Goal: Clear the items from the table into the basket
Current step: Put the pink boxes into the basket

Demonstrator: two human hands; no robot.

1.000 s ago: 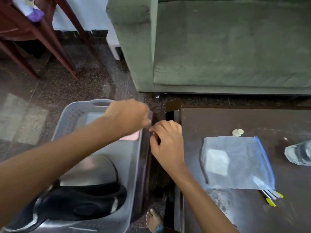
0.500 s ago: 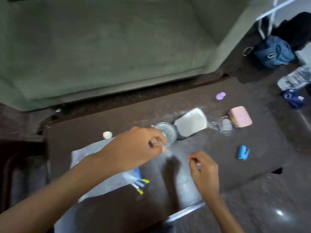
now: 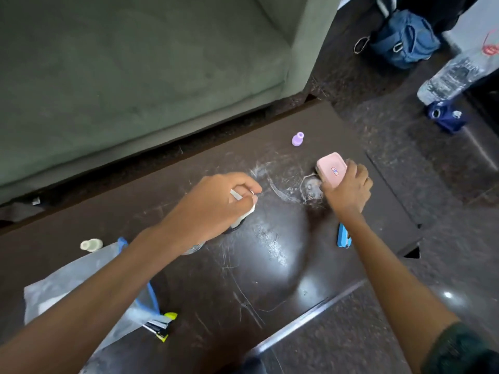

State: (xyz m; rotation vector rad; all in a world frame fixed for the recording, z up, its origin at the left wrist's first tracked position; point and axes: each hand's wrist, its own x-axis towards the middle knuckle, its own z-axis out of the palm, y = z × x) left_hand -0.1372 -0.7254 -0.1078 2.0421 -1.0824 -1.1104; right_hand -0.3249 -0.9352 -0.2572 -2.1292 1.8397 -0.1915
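On the dark brown table [image 3: 270, 279], my left hand [image 3: 216, 203] is closed around a flat white piece [image 3: 244, 211]; something clear shows under its wrist. My right hand [image 3: 348, 187] grips a pink box [image 3: 331, 168] at the table's far right. A clear plastic item [image 3: 310, 188] lies just left of that box. A blue clip-like item [image 3: 343, 237] sits beside my right forearm. A small purple bottle [image 3: 297, 139] stands near the far edge. A cream cap [image 3: 91, 244], a zip bag [image 3: 75, 287] and yellow-tipped sticks [image 3: 162, 325] lie at the left. The basket is out of view.
A green sofa [image 3: 135, 71] runs along the table's far side. On the dark floor to the right are a blue bag [image 3: 405, 39], a large water bottle [image 3: 453, 76] and a dark blue object [image 3: 445, 118].
The view swung from the basket to the table's right end. My left hand moved from the glass jar to the white piece. My right hand reached right and closed on the pink box.
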